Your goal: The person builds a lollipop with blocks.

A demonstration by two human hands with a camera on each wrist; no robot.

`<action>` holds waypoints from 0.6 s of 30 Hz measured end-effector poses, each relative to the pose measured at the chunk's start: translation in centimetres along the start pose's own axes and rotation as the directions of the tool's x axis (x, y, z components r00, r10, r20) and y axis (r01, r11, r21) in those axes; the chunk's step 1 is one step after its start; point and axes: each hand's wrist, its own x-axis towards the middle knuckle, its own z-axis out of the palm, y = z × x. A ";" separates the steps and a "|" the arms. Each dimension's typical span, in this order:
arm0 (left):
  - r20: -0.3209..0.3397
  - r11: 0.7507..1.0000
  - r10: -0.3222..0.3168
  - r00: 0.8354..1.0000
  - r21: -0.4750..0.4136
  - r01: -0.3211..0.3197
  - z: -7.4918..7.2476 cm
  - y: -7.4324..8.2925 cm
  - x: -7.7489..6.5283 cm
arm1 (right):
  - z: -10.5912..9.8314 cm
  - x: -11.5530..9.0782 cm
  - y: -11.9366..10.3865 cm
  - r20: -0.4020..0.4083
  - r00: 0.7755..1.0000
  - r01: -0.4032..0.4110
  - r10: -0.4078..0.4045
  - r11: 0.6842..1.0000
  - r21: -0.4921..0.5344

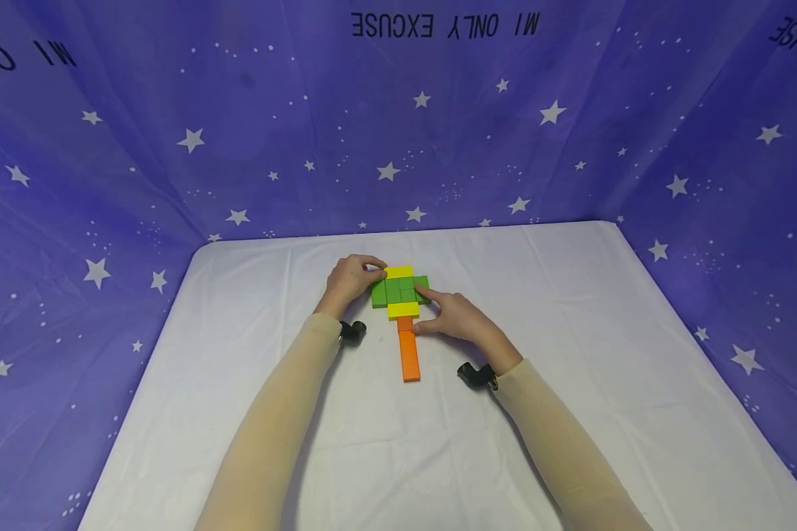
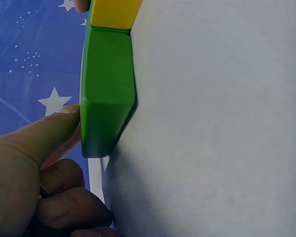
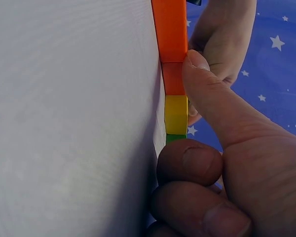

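Note:
Flat wooden blocks lie together on the white cloth in the head view: a yellow block (image 1: 398, 272) at the far end, several green blocks (image 1: 393, 290) below it, a nearer yellow block (image 1: 404, 310), then a small orange block (image 1: 405, 323) and a long orange block (image 1: 409, 355). My left hand (image 1: 348, 282) touches the figure's far left corner, its thumb on the left green block (image 2: 108, 74) in the left wrist view. On the other side, my right hand (image 1: 458, 313) has its index finger at the right green block and its thumb against the small orange block (image 3: 173, 79).
White cloth (image 1: 544, 295) covers the table under the blocks and both arms. A purple curtain (image 1: 345, 140) with stars and lettering hangs around its back and sides. Small black cameras are strapped at the left wrist (image 1: 353, 332) and right wrist (image 1: 476, 375).

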 end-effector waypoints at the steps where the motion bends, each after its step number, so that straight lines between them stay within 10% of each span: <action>1: 0.004 1.000 -0.002 1.000 -0.001 0.002 0.0 0.0 0.0 | 0.0 0.0 0.0 0.000 1.000 0.001 -0.001 1.000 0.001; 18: -0.017 0.998 0.007 1.000 -0.059 -0.008 -0.3 -0.5 -0.2 | 0.1 0.1 -0.1 0.004 1.000 0.008 -0.008 1.000 -0.003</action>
